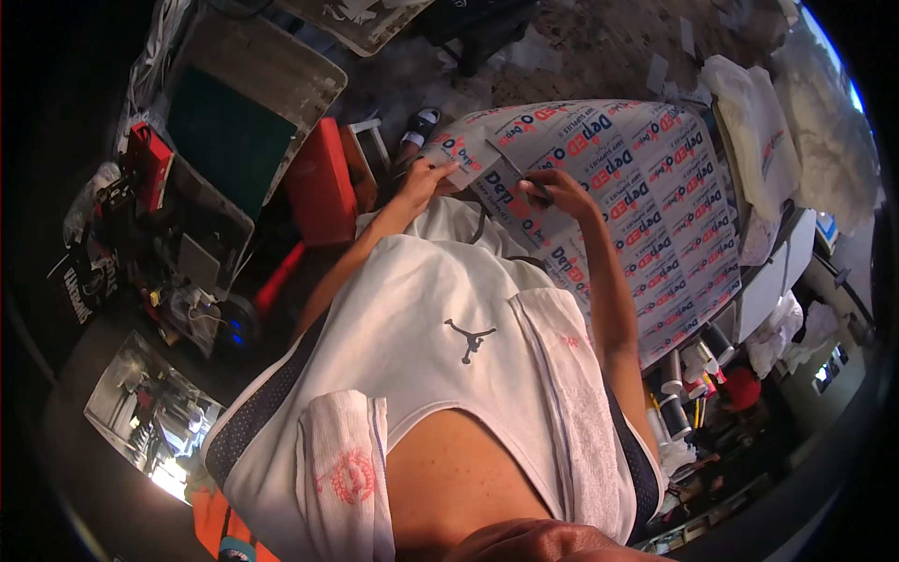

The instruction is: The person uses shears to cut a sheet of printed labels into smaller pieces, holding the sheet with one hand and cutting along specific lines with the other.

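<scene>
White sleeveless jersey (403, 309) and folded towels (573, 370) are seen nearest the camera. A printed white sheet (646, 215), spread ahead and to the right, is pinched at its left side by the left hand (429, 184). A dark-handled tool (510, 164), apparently scissors though partly hidden, is gripped in the closed right hand (562, 195), its blade pointed forward over the sheet. Farther left, a red box-shaped object (320, 183) is seen beside a tabletop (304, 80); at far right, white bundled material (760, 131) is piled.
</scene>
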Action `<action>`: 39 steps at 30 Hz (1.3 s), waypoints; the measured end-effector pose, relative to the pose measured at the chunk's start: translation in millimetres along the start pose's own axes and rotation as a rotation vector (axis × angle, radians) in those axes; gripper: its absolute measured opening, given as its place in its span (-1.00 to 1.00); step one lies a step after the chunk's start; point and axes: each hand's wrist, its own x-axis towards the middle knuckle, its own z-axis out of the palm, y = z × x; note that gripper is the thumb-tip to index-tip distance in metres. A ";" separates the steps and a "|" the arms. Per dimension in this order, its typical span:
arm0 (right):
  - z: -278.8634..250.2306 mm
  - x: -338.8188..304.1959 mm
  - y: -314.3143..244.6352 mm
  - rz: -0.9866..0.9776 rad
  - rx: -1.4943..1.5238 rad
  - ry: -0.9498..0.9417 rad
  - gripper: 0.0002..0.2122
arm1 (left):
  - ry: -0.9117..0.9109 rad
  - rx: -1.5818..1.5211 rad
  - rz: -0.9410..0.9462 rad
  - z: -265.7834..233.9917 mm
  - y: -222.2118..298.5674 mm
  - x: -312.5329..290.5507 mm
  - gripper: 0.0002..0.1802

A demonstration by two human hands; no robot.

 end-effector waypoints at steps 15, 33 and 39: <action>0.2 20.7 -29.9 0.016 -0.124 -0.031 -0.43 | -0.025 -0.064 -0.014 -4.6 -1.9 -3.6 -0.65; 0.3 44.0 -54.9 0.054 -0.150 -0.064 -0.42 | -0.081 -0.039 -0.054 0.5 5.0 -21.0 -0.63; -7.0 58.7 -60.5 0.039 -0.226 -0.107 -0.42 | -0.092 -0.054 -0.039 1.9 4.8 -25.0 -0.62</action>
